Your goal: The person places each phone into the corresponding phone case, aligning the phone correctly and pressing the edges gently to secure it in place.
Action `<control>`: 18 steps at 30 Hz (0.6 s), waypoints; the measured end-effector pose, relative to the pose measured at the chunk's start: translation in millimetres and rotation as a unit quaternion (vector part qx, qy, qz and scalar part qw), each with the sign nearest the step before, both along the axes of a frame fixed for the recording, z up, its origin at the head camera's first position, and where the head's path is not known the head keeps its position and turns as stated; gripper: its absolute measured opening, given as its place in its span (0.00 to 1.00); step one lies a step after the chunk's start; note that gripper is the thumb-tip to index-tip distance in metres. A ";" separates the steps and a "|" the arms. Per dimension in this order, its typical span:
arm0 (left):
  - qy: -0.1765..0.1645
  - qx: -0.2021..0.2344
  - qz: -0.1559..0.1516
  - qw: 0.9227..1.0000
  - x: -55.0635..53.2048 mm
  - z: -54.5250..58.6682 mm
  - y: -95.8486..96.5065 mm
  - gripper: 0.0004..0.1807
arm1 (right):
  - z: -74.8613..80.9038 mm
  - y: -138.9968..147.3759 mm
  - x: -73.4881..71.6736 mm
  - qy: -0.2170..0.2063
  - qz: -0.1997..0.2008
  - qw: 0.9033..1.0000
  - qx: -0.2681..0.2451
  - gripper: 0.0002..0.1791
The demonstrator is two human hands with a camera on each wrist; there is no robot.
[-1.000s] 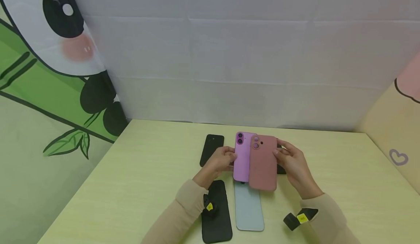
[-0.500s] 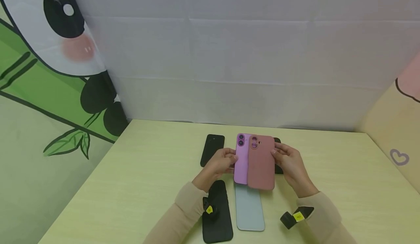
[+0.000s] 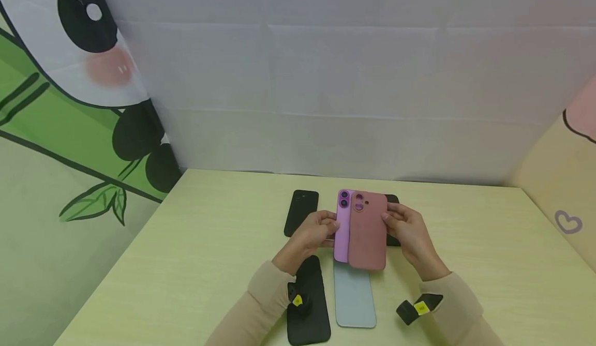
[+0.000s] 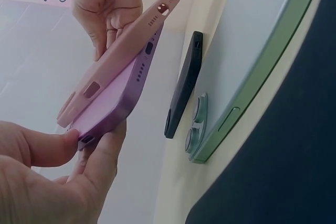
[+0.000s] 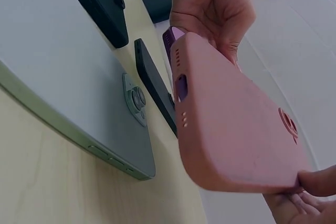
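My left hand (image 3: 311, 235) pinches the left edge of a purple phone (image 3: 342, 237), its two camera lenses at the top. A dusty-pink phone case (image 3: 368, 232) is gripped at its right edge by my right hand (image 3: 410, 235), thumb on the back. The case lies over the right part of the phone, whose left strip shows. In the left wrist view, the phone (image 4: 113, 103) sits at an angle under the case (image 4: 126, 43), not fully inside it. The right wrist view shows the case's bottom edge, with its port opening and small holes.
Below the hands, a pale blue-grey phone (image 3: 354, 299) lies on the light wood table (image 3: 186, 263). A black phone or case (image 3: 314, 317) lies beside it, partly behind the left sleeve. Another black one (image 3: 301, 209) is farther back, and a third (image 3: 393, 238) is partly hidden behind the pink case.
The pink case and my right hand have shifted left, so the case covers more of the purple phone. The phone and left hand have moved slightly right.
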State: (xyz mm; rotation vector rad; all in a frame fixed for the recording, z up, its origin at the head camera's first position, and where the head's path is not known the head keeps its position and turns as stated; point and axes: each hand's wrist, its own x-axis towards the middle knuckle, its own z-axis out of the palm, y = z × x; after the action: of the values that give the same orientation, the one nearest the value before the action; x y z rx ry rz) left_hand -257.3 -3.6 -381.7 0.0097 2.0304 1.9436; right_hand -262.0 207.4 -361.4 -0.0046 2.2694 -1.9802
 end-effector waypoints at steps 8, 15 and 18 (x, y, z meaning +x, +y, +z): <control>0.000 0.004 -0.012 1.000 3.4 2.7 -0.3 0.14 | 0.1 -0.3 -0.3 -0.002 0.013 1.000 -0.010 0.23; 0.002 0.010 -0.032 0.999 6.0 4.4 1.1 0.13 | 2.6 -2.2 1.8 -0.005 0.029 0.999 -0.014 0.23; 0.002 0.011 -0.036 0.999 7.1 5.4 2.0 0.12 | 4.0 -2.8 2.4 -0.006 0.030 0.999 -0.018 0.24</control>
State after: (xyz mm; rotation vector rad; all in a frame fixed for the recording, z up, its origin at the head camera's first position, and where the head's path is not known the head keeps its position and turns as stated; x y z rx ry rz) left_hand -250.2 -1.6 -376.4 0.0901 1.9826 1.9244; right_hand -259.6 204.6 -357.4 -0.0626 2.1993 -1.9849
